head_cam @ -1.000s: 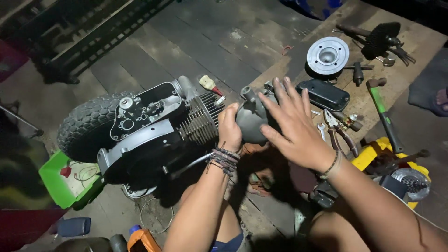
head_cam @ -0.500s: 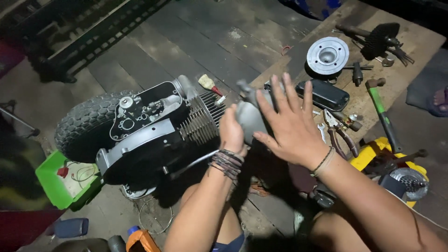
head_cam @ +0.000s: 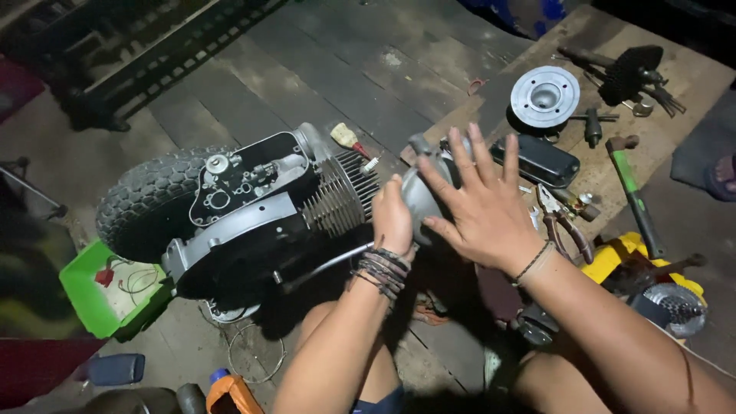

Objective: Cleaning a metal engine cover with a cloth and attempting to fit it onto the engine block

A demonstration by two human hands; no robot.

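We see a grey metal cover [head_cam: 424,192], rounded and dull, held against the end of the finned cylinder [head_cam: 337,201] of a small engine [head_cam: 245,215]. The engine lies on its side on the dark floor, its knobby tyre [head_cam: 142,203] at the far end from the cover.

Floor [head_cam: 322,69]: dark, worn wooden planks, dimly lit. Lighter wooden board [head_cam: 675,92] at upper right. Black metal frame [head_cam: 153,54] at upper left.

Single head-worn view, angled steeply down and forward. Close range, within arm's reach of engine [head_cam: 268,215] on floor. No second view for overlap.
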